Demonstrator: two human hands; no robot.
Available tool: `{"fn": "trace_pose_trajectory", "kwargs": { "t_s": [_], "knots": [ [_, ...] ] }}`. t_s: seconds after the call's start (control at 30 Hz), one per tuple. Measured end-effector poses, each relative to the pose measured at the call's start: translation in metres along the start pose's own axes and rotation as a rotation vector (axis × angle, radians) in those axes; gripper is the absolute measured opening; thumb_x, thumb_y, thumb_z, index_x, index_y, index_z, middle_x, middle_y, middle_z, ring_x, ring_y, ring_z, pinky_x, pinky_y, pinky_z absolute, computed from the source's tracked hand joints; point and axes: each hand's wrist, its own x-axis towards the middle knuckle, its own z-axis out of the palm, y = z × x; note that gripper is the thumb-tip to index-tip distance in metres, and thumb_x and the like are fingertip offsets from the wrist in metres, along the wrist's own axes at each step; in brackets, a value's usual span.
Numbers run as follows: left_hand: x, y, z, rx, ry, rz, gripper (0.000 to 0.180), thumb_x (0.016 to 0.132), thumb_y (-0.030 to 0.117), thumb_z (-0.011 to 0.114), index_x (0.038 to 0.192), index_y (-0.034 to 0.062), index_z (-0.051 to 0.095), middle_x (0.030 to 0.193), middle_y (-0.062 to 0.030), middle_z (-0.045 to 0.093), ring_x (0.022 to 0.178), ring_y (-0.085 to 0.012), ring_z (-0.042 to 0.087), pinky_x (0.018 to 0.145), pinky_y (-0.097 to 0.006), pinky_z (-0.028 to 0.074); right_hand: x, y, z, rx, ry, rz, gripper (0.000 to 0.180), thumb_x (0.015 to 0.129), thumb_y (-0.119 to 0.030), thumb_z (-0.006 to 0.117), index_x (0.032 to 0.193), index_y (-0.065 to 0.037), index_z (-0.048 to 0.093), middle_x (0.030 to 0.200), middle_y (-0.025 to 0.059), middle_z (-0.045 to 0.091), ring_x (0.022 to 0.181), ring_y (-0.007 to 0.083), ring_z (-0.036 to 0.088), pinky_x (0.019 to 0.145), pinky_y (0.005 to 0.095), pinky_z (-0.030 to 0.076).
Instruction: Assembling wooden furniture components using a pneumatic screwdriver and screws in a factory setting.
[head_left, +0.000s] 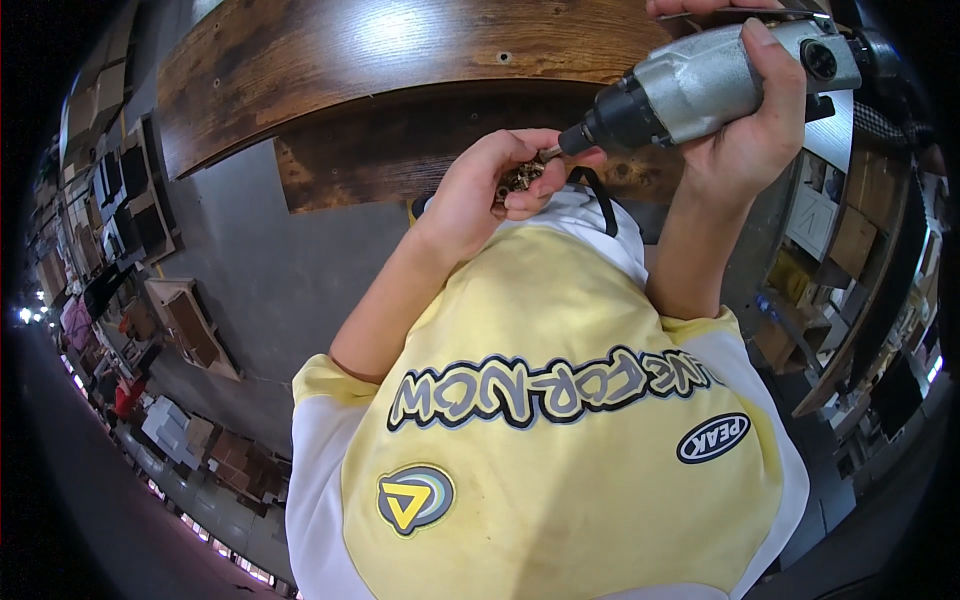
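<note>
My right hand (755, 135) grips a silver-grey air screwdriver (700, 85) with a black nose. Its nose points left and down, and the bit reaches the fingertips of my left hand (470, 190). Cupped in that left hand are several small brass-coloured fasteners (522, 178), partly hidden by the curled fingers. Whether the fingers also pinch a fastener at the bit's tip is too small to tell. Just beyond both hands lies a dark wood-grain panel (330, 85) with small holes in its face.
A second, lower wood-grain board (340, 165) shows under the panel's near edge. On the left, a brown-faced panel piece (192, 325) lies on the grey floor (260, 260). Cardboard boxes (240, 460) stand farther left, and a carton (852, 240) sits at the right.
</note>
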Motion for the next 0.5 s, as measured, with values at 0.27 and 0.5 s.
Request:
{"fn": "trace_pose_trajectory", "kwargs": {
  "t_s": [0.27,0.5],
  "knots": [
    [0.001,0.002,-0.008,-0.132,-0.046,-0.046,0.054,0.097,0.016,0.036,0.14,-0.0148,0.049,0.072,0.003,0.041,0.056,-0.0041,0.029,0.049,-0.018,0.026,-0.001,0.01,-0.009,-0.032,-0.041,-0.081,0.025,0.097,-0.018,0.056,0.117,-0.003,0.055,0.1,0.0153,0.065,0.093,0.0284,0.067,0.09,0.0418,0.055],
    [-0.006,-0.015,-0.014,-0.274,-0.234,-0.012,0.046,0.11,0.024,0.048,0.144,-0.0068,0.047,0.071,0.0051,0.038,0.054,-0.0009,0.03,0.047,-0.017,0.025,-0.006,0.001,-0.009,-0.008,-0.062,-0.127,0.027,0.094,-0.018,0.059,0.117,-0.004,0.055,0.1,0.0142,0.064,0.095,0.0269,0.066,0.092,0.0438,0.055]
  ]
}}
